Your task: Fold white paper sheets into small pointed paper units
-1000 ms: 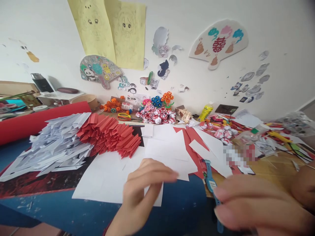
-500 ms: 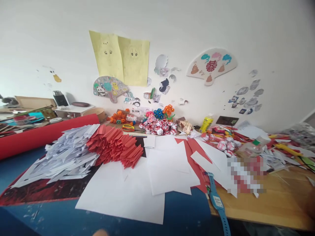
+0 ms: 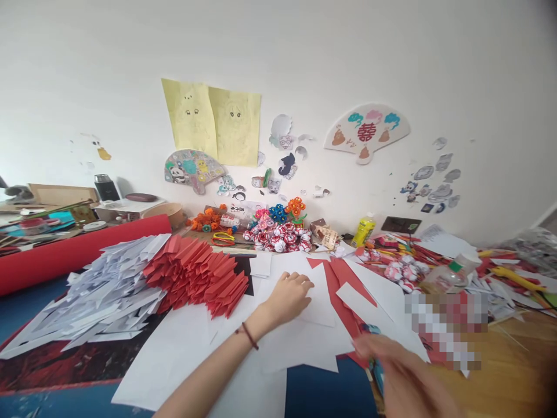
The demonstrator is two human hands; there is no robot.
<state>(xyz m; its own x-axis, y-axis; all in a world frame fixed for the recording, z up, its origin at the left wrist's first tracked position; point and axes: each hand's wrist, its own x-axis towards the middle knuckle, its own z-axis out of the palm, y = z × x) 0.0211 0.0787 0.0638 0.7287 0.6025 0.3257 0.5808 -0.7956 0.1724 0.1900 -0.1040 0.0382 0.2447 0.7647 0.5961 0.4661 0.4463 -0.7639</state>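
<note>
My left hand (image 3: 290,297), with a dark red cord round its wrist, is over the white paper sheets (image 3: 278,342). Its fingers are bent a little and apart, with nothing visible in them; whether it touches the paper I cannot tell. Lower right, my right hand (image 3: 404,366) is smeared by motion, so its fingers cannot be made out. Mostly hidden behind it is a blue wristwatch (image 3: 378,377). Red paper (image 3: 348,284) lies between the hands, partly under a white strip (image 3: 361,302). A small stack of white paper pieces (image 3: 261,266) sits just beyond my left hand.
Piles of folded white paper (image 3: 108,290) and folded red paper (image 3: 195,273) stand on the left, before a red roll (image 3: 82,255). Red-and-white paper balls (image 3: 278,237), a yellow bottle (image 3: 364,231) and a clear plastic bottle (image 3: 446,277) line the back and right.
Both my hands have come into view from below, the left reaching over the white sheets, the right in front of the watch. The camera has tipped slightly upward.
</note>
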